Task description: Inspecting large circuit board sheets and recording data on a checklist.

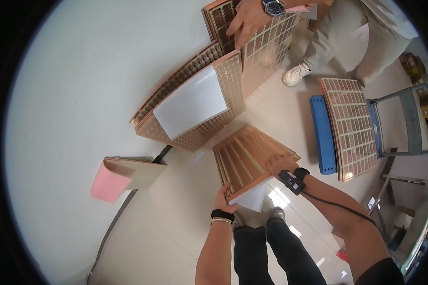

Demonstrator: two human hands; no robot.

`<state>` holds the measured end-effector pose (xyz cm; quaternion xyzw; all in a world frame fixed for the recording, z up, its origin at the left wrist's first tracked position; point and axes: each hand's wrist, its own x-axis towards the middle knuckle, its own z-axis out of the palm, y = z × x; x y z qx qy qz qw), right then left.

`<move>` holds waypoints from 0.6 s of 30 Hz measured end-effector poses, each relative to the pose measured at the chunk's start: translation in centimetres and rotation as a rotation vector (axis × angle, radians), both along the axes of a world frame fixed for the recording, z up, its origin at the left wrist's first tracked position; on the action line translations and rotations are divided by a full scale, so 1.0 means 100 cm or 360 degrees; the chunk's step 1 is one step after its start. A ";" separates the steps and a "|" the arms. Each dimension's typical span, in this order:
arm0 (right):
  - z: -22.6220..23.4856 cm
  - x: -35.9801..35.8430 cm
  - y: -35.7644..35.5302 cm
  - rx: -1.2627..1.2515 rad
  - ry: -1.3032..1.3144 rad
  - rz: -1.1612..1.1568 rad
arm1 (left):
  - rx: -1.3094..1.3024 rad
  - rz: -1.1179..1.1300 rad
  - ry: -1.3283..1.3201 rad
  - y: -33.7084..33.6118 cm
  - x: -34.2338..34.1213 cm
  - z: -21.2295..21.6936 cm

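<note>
A fanned stack of copper-coloured circuit board panels (245, 159) stands on the floor in front of my feet. My left hand (225, 198) is closed around its near left edge, the fingers partly hidden behind the panels. At the right upper edge, my right hand (279, 164) grips the same stack, its thumb side out of sight. A white sheet (253, 197) sticks out below the near edge of the stack. Both wrists wear black bands, and a small black device with a cable sits on the right one.
More panels (235, 73) lean against the white wall (81, 76), with a white paper sheet (192, 102) on them. Another person's hand (252, 21) touches panels at the top. A pink folded sheet (110, 180) stands left. A panel stack (352, 126) rests on a blue trolley (322, 135) at right.
</note>
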<state>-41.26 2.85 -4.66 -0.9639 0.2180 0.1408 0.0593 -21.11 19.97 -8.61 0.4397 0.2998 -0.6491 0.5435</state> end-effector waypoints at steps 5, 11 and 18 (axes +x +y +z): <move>-0.008 -0.032 0.049 -0.0059 -0.0133 -0.0029 | 0.0113 0.0024 -0.0045 0.035 -0.027 0.015; 0.012 -0.054 0.111 0.0023 -0.0078 -0.0187 | 0.0129 -0.0134 0.0109 0.073 -0.036 0.038; 0.037 -0.054 0.153 0.0308 -0.0137 -0.0282 | 0.0275 -0.0187 0.0161 0.121 -0.027 0.038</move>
